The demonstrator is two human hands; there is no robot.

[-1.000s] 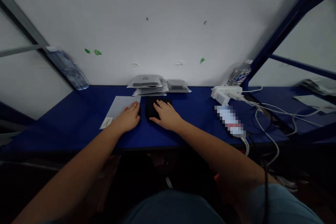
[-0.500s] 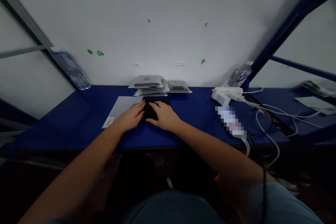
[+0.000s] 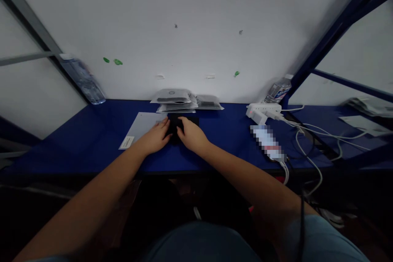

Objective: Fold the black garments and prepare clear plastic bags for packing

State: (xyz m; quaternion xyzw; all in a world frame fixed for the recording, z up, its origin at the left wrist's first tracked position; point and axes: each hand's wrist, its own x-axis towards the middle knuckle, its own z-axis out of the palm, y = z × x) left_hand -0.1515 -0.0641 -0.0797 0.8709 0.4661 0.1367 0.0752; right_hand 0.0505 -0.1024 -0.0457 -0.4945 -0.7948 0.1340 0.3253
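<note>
A flat black piece (image 3: 175, 127), dark and cloth-like, lies on the blue table between my hands; its exact kind is hard to make out. My left hand (image 3: 156, 136) rests with fingers stretched along its left edge, partly over a pale plastic bag (image 3: 139, 125) that has a white label. On the right side of the black piece, my right hand (image 3: 194, 136) is curled, index finger and thumb drawn in at it. The tips of its other fingers are hidden.
Behind my hands is a stack of clear packets (image 3: 173, 97) with dark contents, another packet (image 3: 208, 102) beside it. To the right are a power strip (image 3: 264, 109), a blurred-out phone (image 3: 267, 142), white cables and a bottle (image 3: 278, 90). Another bottle (image 3: 82, 80) leans at left.
My right hand has gone from spread flat on the black piece to curled, its fingers drawn together. The left hand has barely shifted. The view has moved slightly.
</note>
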